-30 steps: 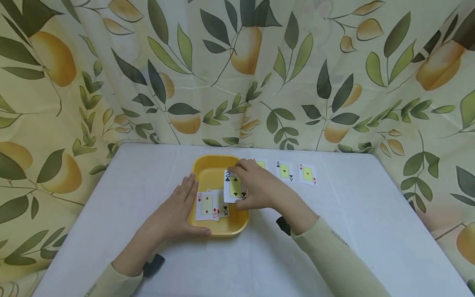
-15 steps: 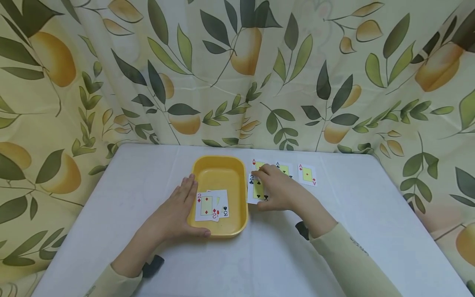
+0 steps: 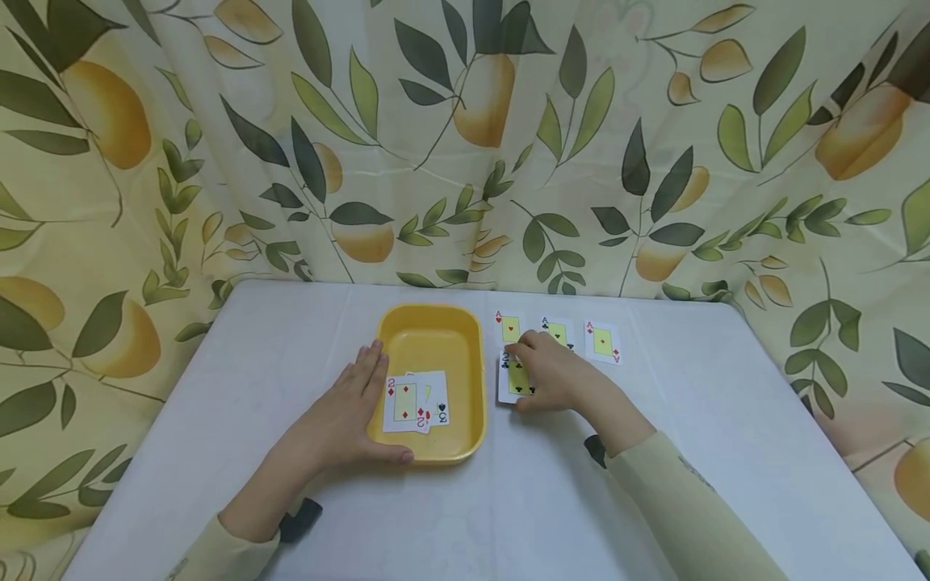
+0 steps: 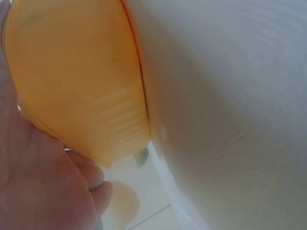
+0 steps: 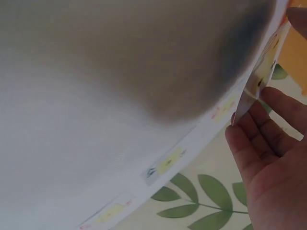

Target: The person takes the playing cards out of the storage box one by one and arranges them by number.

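My right hand (image 3: 555, 373) pinches a two of clubs playing card (image 3: 517, 378) just above the table, to the right of the yellow tray (image 3: 479, 355). In the right wrist view, the card (image 5: 261, 72) is seen nearly edge-on between thumb and fingertips, apart from the tablecloth. My left hand (image 3: 349, 411) rests against the tray's left side, fingers straight along the rim and thumb at the near corner. Inside the tray, a two of diamonds (image 3: 404, 403) overlaps a three of spades (image 3: 439, 398) and hides part of it.
Behind the right hand lie the ace of hearts (image 3: 510, 324), the ace of clubs (image 3: 556, 328), partly covered by the hand, and the ace of diamonds (image 3: 602, 342), in a row. A white cloth (image 3: 450, 524) covers the table. A fruit-patterned curtain (image 3: 465, 186) hangs behind it.
My right hand has carried the two of clubs from above the tray rightward, to a spot in front of the ace of hearts. The left hand and tray have stayed put.
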{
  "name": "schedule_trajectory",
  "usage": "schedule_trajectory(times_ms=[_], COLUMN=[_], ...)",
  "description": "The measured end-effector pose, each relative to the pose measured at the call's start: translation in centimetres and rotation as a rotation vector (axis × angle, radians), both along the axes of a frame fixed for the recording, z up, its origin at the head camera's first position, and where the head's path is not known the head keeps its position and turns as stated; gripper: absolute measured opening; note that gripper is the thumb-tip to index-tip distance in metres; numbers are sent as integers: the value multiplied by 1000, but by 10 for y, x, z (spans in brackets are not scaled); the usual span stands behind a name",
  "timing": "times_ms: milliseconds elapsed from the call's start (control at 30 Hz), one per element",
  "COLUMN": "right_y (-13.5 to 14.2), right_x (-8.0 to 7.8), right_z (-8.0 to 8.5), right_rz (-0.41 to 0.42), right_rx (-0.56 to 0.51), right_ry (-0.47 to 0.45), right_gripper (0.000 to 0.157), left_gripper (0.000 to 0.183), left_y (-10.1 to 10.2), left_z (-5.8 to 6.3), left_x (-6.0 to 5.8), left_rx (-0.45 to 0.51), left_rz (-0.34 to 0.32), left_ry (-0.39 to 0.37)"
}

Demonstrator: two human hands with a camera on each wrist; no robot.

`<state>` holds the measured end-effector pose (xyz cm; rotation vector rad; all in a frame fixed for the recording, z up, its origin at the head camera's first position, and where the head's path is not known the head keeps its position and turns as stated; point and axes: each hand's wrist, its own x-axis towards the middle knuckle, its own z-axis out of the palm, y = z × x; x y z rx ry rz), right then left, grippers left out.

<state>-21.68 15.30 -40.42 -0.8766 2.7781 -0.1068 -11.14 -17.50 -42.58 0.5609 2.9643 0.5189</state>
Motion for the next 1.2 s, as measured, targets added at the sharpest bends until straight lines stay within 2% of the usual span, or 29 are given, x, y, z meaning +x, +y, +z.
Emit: schedule_trajectory(times_ms=[333, 800, 967, 1200], right_y=[2, -1, 1, -9], right_x=[-5, -6, -2, 10], right_z=[-14, -19, -6, 28], right_rz=[-45, -59, -54, -32], right_rx=[-34, -21, -43, -195], right_ry=[-63, -94, -59, 2], right_gripper=[84, 84, 88, 89], left_gripper=[146, 146, 147, 145], left_y=[-1, 0, 1, 1], left_z=[-1, -1, 0, 1], left_x=[-1, -1, -1, 0], left_rx=[-3, -2, -6, -1], left_rz=[-9, -2, -5, -5], left_ry=[13, 2, 0, -1])
